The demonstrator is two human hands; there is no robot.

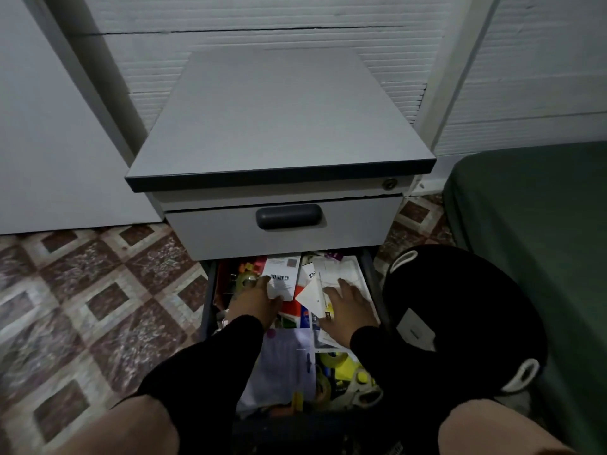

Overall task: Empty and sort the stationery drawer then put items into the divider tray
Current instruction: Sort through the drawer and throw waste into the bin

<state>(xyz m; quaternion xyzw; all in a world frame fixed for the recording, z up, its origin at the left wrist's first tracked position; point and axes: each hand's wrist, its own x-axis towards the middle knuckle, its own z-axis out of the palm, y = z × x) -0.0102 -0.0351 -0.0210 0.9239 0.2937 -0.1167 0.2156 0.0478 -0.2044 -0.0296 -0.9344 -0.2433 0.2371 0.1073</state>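
Knees (124, 425) frame the open drawer (207, 310); inside it, left hand (254, 302) grips a barcoded packet (281, 279), right hand (349, 305) presses flat on papers (341, 272).

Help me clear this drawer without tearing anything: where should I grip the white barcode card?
Pinch the barcode card by its near edge, from the left, where the left hand already holds it. It lies tilted on top of the pile, that edge lifted free.

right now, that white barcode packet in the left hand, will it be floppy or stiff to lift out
Probably light and fairly flat: the barcode packet looks like thin card or paper. The left hand grips its lower edge, so the far end may droop. It lies on loose clutter in the open drawer, so neighbours might shift.
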